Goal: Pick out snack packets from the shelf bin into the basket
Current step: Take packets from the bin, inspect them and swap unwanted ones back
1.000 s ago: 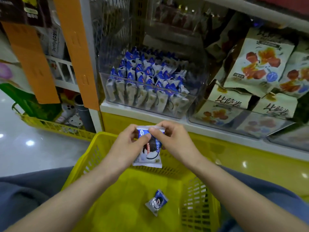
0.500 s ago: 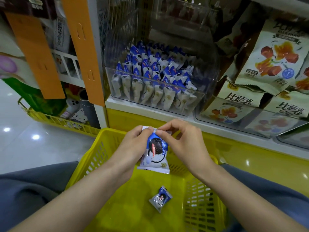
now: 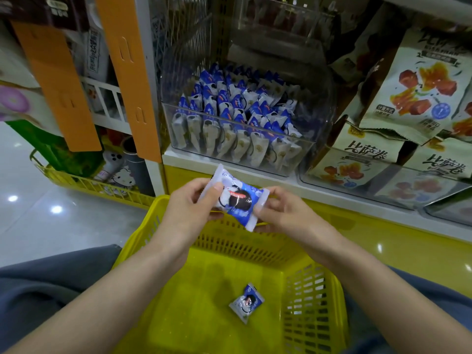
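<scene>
cookie packet point(image 3: 236, 199) light, crinkly, likely fragile | left hand point(image 3: 190, 208) and right hand point(image 3: 283, 213) pinch its sealed ends | yellow basket point(image 3: 314, 297) below hands

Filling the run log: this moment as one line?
left hand: pinches held packet | right hand: pinches held packet | held packet: above basket | loose packet: on basket floor | shelf bin: stocked

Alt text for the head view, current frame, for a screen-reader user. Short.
The left hand and right hand pinch one blue-and-white snack packet by its ends above a yellow basket. A second packet lies on the basket floor. Behind, a clear shelf bin holds many matching packets.
</scene>
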Tool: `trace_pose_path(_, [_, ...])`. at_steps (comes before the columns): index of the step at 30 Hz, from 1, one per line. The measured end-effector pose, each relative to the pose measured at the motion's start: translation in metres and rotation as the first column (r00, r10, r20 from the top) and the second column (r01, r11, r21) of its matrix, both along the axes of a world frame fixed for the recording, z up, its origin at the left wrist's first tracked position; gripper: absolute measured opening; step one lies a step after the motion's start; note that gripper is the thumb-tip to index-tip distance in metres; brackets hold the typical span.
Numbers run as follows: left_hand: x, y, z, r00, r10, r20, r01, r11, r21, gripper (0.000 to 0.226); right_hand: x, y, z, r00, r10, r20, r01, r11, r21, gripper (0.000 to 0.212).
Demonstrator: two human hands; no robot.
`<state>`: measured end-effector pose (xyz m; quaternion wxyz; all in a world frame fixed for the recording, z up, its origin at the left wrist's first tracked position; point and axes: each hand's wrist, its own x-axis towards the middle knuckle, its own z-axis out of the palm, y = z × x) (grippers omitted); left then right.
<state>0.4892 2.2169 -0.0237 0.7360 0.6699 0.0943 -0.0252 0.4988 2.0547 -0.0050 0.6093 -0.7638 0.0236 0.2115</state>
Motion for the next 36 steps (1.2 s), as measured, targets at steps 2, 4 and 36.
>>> trace_pose_path(2, [0.0,0.001,-0.001,0.997,-0.044,0.066,0.038,0.995,0.098,0.015,-0.002,0.0,-0.001,0.993,0.1,0.063,-0.091,0.988,-0.126,0.042])
trace_pose_path(4, [-0.003,-0.002,-0.001,0.987,-0.113,0.113,0.095,0.983,0.158,0.017,-0.002,0.003,-0.001,0.979,0.121,0.165,-0.092,0.98,-0.174,0.043])
trace_pose_path(36, [0.009,-0.004,-0.002,0.938,-0.207,-0.279,0.169,0.974,-0.154,0.05,-0.005,0.001,-0.002,0.645,0.24,0.725,0.148,0.892,-0.427,0.003])
